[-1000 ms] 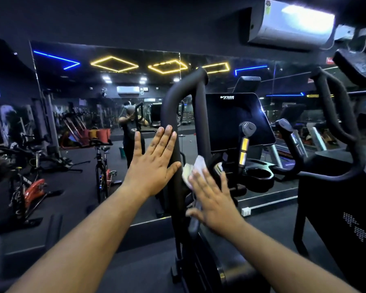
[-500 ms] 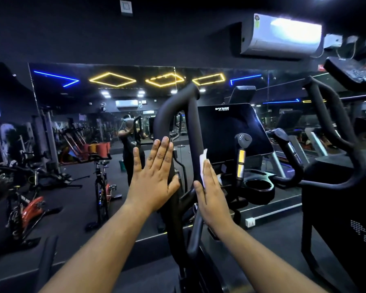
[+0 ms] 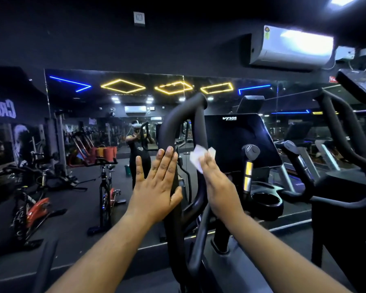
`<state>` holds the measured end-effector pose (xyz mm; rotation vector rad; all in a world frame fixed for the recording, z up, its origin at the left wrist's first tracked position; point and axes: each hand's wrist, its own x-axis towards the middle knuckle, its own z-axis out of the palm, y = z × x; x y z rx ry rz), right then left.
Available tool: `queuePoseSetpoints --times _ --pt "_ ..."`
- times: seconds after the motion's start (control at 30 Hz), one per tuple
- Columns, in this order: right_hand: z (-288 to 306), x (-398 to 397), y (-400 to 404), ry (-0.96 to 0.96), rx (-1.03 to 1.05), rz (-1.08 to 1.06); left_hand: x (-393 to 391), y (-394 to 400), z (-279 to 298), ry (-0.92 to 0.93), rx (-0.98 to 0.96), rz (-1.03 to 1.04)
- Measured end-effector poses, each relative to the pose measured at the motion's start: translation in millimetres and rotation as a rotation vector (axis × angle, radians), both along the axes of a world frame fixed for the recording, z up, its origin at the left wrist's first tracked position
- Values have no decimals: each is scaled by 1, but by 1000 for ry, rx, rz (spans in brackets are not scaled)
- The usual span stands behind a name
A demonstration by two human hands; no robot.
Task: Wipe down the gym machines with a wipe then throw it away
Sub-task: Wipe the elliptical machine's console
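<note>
A black elliptical machine stands in front of me, its looped left handlebar (image 3: 185, 115) rising at the centre. My left hand (image 3: 156, 185) lies flat with straight fingers against the outer side of that bar. My right hand (image 3: 219, 187) presses a white wipe (image 3: 199, 156) with flat fingers against the bar's inner upright, just left of the dark console screen (image 3: 239, 140). The wipe sticks out above my fingertips.
A short grip with a yellow band (image 3: 248, 168) and a cup holder (image 3: 265, 200) sit right of my hand. Another machine's handlebar (image 3: 344, 132) stands at the far right. A wall mirror (image 3: 93, 144) reflects spin bikes. An air conditioner (image 3: 292, 47) hangs above.
My right hand has slid the wipe up the inner upright of the handlebar. My left hand has stayed flat on the outer bar, and my view has tilted upward.
</note>
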<state>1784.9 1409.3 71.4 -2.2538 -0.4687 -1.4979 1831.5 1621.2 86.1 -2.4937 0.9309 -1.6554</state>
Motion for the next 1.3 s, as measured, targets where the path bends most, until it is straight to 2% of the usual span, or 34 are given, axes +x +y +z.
queuePoseSetpoints --times 0.1,0.33,0.47,0.57,0.63,0.7,0.8,0.9,1.0,1.1,1.3 --pt "-7 -3 -18 -13 -238 -50 1 -3 -1 -3 -11 -22" --pt "107 20 -8 50 -451 -267 -1 0 -1 35 3 -1" --pt "87 15 -11 -7 -712 -298 -3 4 -1 22 4 0" --pt "59 -5 -32 26 -921 -172 -2 5 1 33 14 -10" --pt "69 -19 -42 29 -815 -44 -2 4 1 54 2 -20" --pt "94 -29 -41 -44 -558 15 -2 3 0 78 -9 -30" --pt "143 -25 -29 -208 -215 -2 -4 4 0 97 7 -5" --pt "176 -5 -1 -103 -37 -7 -9 7 3 119 22 28" --pt "170 21 36 39 -63 -103 -13 20 2 138 -8 68" --pt "143 25 60 24 -95 -52 -15 37 0 157 -19 111" --pt "60 13 66 20 -499 61 -16 70 -6 250 -4 95"
